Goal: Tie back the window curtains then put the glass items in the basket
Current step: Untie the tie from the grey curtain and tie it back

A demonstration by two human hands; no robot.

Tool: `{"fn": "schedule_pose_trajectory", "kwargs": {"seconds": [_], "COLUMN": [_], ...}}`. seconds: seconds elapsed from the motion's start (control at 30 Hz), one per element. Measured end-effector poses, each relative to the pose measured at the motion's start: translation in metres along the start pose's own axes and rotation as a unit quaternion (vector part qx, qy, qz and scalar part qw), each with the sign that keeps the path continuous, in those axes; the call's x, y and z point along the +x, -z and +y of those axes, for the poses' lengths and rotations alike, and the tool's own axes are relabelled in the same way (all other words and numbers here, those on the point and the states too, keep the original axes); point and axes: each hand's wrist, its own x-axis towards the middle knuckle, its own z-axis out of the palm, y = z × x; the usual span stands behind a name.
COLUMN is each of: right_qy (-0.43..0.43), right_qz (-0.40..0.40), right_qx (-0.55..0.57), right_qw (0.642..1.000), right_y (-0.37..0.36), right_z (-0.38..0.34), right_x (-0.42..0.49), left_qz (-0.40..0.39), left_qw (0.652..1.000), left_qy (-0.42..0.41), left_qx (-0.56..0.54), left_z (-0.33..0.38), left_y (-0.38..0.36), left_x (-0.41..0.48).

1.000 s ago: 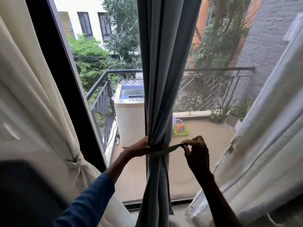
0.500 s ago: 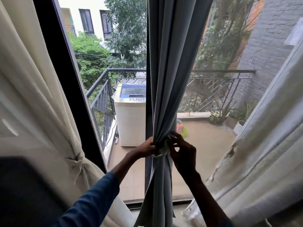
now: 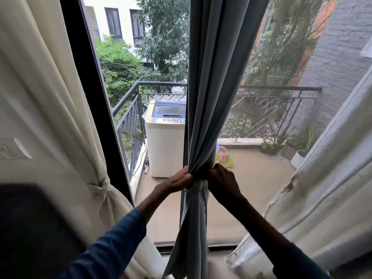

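- The fingers of the left hand are curled round the gathered grey curtain from its left side, gripping the bunched folds.
- The right hand faces it from the right, knuckles toward the camera, with its fingers closed on the same bunch; I cannot tell whether they also hold an end of the tie.
- A pale tie band wraps the grey curtain just under both hands, touching them.
- The grey curtain hangs at the middle of the window, pinched to a narrow waist at the band and falling loose below it to the sill.
- The cream curtain on the left is drawn aside and knotted at about the same height; a white curtain hangs loose on the right.
- Outside on the balcony, a washing machine stands with its lid down.
- A green tray on the balcony floor holds a clear item with orange in it.
- Pots by the railing hold green plants.
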Motion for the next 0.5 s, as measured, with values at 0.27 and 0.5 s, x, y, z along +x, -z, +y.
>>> {"fn": "schedule_pose_trajectory", "kwargs": {"seconds": [0.27, 0.5], "right_qy": [-0.042, -0.059], "right_qz": [-0.287, -0.089], "right_qx": [0.147, 0.036], "right_qw": [0.946, 0.994], "right_y": [0.029, 0.022], "right_z": [-0.002, -0.015], "right_x": [0.017, 0.012], "left_qz": [0.029, 0.052], "left_qw": [0.999, 0.998], "left_qy": [-0.036, -0.031], "left_qx": [0.02, 0.024], "left_z": [-0.001, 0.001], "left_y": [-0.018, 0.001], "left_x": [-0.006, -0.001]}}
